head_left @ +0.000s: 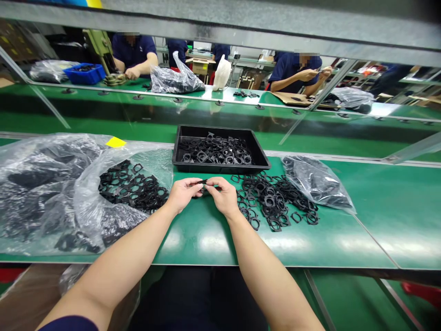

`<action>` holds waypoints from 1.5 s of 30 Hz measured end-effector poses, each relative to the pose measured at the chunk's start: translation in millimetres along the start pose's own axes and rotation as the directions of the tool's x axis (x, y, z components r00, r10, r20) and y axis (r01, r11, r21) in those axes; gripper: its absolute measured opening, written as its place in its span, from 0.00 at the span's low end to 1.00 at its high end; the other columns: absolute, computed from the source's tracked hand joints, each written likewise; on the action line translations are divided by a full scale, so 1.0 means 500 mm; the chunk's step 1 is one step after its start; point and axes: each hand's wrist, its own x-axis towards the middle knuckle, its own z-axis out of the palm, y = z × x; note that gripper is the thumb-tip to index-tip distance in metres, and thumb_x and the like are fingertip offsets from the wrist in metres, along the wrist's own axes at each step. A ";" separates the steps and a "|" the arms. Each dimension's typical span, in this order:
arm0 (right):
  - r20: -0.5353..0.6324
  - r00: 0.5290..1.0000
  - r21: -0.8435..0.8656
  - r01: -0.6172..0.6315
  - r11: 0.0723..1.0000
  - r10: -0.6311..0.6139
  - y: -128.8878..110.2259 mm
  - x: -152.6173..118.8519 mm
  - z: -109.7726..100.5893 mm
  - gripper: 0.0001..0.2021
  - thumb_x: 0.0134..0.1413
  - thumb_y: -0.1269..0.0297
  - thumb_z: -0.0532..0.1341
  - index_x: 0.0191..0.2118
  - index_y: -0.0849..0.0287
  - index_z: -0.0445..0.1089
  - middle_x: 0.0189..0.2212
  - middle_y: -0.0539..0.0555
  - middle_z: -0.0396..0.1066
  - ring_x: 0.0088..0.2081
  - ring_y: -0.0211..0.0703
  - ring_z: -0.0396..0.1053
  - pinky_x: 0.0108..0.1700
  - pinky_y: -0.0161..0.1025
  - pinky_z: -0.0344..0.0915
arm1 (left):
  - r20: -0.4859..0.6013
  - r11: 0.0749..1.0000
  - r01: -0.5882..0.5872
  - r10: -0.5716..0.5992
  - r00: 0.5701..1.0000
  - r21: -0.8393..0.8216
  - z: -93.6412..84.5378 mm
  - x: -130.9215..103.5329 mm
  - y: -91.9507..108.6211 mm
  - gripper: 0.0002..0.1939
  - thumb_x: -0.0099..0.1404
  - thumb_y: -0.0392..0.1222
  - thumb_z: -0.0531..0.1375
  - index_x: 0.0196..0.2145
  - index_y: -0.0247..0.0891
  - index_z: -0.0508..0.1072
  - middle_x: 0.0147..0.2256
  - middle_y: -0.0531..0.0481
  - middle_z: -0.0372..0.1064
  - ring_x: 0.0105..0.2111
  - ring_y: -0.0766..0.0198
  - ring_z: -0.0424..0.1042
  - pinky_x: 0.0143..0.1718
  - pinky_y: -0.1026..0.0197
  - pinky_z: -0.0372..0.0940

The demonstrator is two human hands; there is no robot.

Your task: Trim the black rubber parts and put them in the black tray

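My left hand [183, 194] and my right hand [222, 194] meet over the green bench, just in front of a black tray [220, 169]. Between their pinched fingertips is a small black plastic part [203, 182], mostly covered by the fingers. Many black ring-shaped parts [270, 200] lie loose in a heap to the right of my right hand. Left of my left hand, an opened clear plastic bag [89, 188] spills similar black parts [132, 187]. More black parts [220, 149] fill the tray.
A closed clear bag of black parts [315, 181] lies at the right. A yellow label [116, 142] sits on the large bag. Behind the tray runs a metal-framed partition; beyond it, two co-workers [136, 57] [298, 73] sit at another bench with a blue bin [84, 74]. A metal beam [241, 27] crosses overhead.
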 end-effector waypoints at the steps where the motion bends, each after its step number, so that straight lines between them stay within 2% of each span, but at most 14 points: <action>1: -0.001 1.000 0.017 -0.014 1.000 0.014 0.000 0.000 0.000 0.03 0.51 0.65 0.62 0.30 0.57 0.71 0.32 0.51 0.72 0.35 0.40 0.70 0.35 0.35 0.66 | -0.002 1.000 0.003 -0.003 1.000 -0.008 0.000 0.000 0.000 0.22 0.49 0.45 0.67 0.41 0.32 0.74 0.29 0.48 0.74 0.24 0.68 0.72 0.31 0.63 0.69; 6: -0.005 0.997 0.018 -0.074 0.997 0.074 -0.001 -0.002 0.002 0.05 0.50 0.62 0.63 0.31 0.57 0.71 0.32 0.52 0.72 0.35 0.41 0.70 0.34 0.35 0.67 | 0.002 1.000 -0.014 0.014 1.000 -0.020 0.000 -0.001 0.001 0.22 0.48 0.45 0.68 0.40 0.31 0.75 0.29 0.47 0.75 0.24 0.67 0.73 0.31 0.62 0.70; 13: 0.012 1.000 -0.063 -0.024 0.998 0.025 -0.006 -0.001 -0.003 0.04 0.52 0.62 0.61 0.30 0.56 0.70 0.31 0.52 0.72 0.35 0.42 0.69 0.36 0.37 0.67 | 0.017 0.999 -0.037 0.037 0.999 0.002 0.002 -0.004 0.001 0.22 0.49 0.46 0.68 0.40 0.32 0.75 0.31 0.46 0.75 0.25 0.66 0.73 0.32 0.61 0.70; 16: 0.039 0.998 -0.071 -0.036 0.997 0.039 -0.007 0.001 -0.004 0.05 0.52 0.61 0.61 0.30 0.56 0.70 0.32 0.52 0.72 0.35 0.42 0.69 0.38 0.38 0.67 | 0.018 0.999 -0.046 0.046 0.999 0.016 0.001 -0.004 0.000 0.22 0.49 0.47 0.67 0.40 0.32 0.76 0.31 0.46 0.75 0.26 0.65 0.73 0.32 0.60 0.69; 19: 0.043 0.992 -0.018 -0.117 0.993 0.118 -0.006 0.000 -0.002 0.07 0.52 0.60 0.60 0.30 0.57 0.70 0.30 0.52 0.71 0.33 0.41 0.69 0.35 0.37 0.67 | 0.024 0.994 -0.075 0.074 0.997 0.082 -0.001 -0.005 0.001 0.21 0.51 0.47 0.66 0.40 0.33 0.76 0.31 0.46 0.75 0.26 0.65 0.73 0.33 0.61 0.69; 23: 0.015 0.969 0.156 -0.244 0.957 0.245 0.002 -0.002 0.003 0.09 0.49 0.59 0.62 0.33 0.59 0.68 0.29 0.51 0.69 0.30 0.39 0.67 0.31 0.35 0.65 | 0.064 0.978 -0.119 0.109 0.992 0.172 0.000 -0.008 0.003 0.19 0.53 0.48 0.64 0.40 0.33 0.76 0.31 0.47 0.75 0.26 0.65 0.72 0.32 0.60 0.69; 25: 0.050 0.954 0.218 -0.298 0.929 0.294 0.007 -0.002 0.006 0.10 0.48 0.59 0.63 0.34 0.60 0.68 0.29 0.51 0.69 0.29 0.38 0.67 0.31 0.34 0.65 | 0.073 0.968 -0.139 0.127 0.989 0.209 0.000 -0.008 0.002 0.18 0.54 0.47 0.63 0.39 0.34 0.76 0.32 0.47 0.75 0.28 0.65 0.72 0.33 0.61 0.68; 28: 0.088 0.932 0.223 -0.363 0.905 0.352 0.010 -0.001 0.009 0.12 0.48 0.56 0.61 0.34 0.60 0.69 0.28 0.51 0.69 0.28 0.38 0.66 0.30 0.35 0.66 | 0.030 0.952 -0.159 0.157 0.987 0.263 0.001 -0.005 -0.001 0.15 0.54 0.46 0.63 0.37 0.34 0.76 0.32 0.47 0.75 0.30 0.64 0.72 0.33 0.62 0.67; 30: 0.070 0.920 0.243 -0.392 0.887 0.387 0.010 0.000 0.011 0.15 0.49 0.53 0.61 0.36 0.60 0.69 0.29 0.52 0.70 0.28 0.38 0.66 0.30 0.35 0.67 | -0.012 0.965 -0.131 0.137 0.990 0.228 0.001 -0.002 -0.001 0.15 0.54 0.46 0.64 0.36 0.33 0.75 0.30 0.47 0.74 0.28 0.65 0.71 0.31 0.63 0.66; 33: 0.067 0.903 0.294 -0.425 0.856 0.425 0.008 0.000 0.013 0.18 0.46 0.51 0.64 0.38 0.60 0.68 0.30 0.52 0.70 0.28 0.38 0.68 0.29 0.36 0.69 | -0.041 0.994 -0.072 0.075 0.996 0.086 0.000 0.001 0.002 0.15 0.53 0.47 0.64 0.34 0.32 0.71 0.27 0.48 0.73 0.26 0.66 0.72 0.30 0.62 0.67; 36: 0.045 0.929 0.232 -0.366 0.901 0.366 0.011 -0.003 0.014 0.17 0.42 0.54 0.67 0.36 0.60 0.68 0.27 0.51 0.70 0.27 0.38 0.68 0.30 0.37 0.69 | -0.010 0.999 -0.031 0.031 0.999 0.015 0.001 -0.001 0.005 0.16 0.51 0.45 0.66 0.32 0.32 0.69 0.25 0.49 0.72 0.26 0.66 0.72 0.32 0.62 0.68; 39: -0.002 0.965 0.108 -0.259 0.960 0.261 0.018 -0.007 0.014 0.13 0.46 0.57 0.65 0.37 0.58 0.69 0.29 0.52 0.71 0.29 0.40 0.69 0.35 0.38 0.70 | 0.041 0.999 -0.005 0.006 0.999 -0.038 0.003 -0.004 0.006 0.20 0.49 0.44 0.68 0.37 0.31 0.69 0.28 0.49 0.72 0.27 0.64 0.74 0.32 0.60 0.69; 42: -0.042 0.978 0.033 -0.202 0.979 0.203 0.022 -0.011 0.012 0.12 0.48 0.58 0.63 0.38 0.57 0.68 0.30 0.51 0.71 0.29 0.40 0.70 0.35 0.38 0.70 | 0.068 0.999 0.004 -0.001 0.998 -0.046 0.005 -0.006 0.005 0.25 0.49 0.45 0.67 0.44 0.31 0.70 0.32 0.46 0.74 0.29 0.63 0.74 0.33 0.59 0.69; 45: -0.068 0.981 -0.080 -0.185 0.980 0.180 0.020 -0.011 0.009 0.09 0.50 0.56 0.63 0.32 0.56 0.69 0.27 0.51 0.72 0.27 0.40 0.70 0.33 0.37 0.68 | 0.073 0.999 0.011 -0.008 0.997 -0.035 0.006 -0.004 0.003 0.25 0.49 0.45 0.67 0.44 0.31 0.72 0.33 0.45 0.75 0.30 0.64 0.74 0.36 0.59 0.69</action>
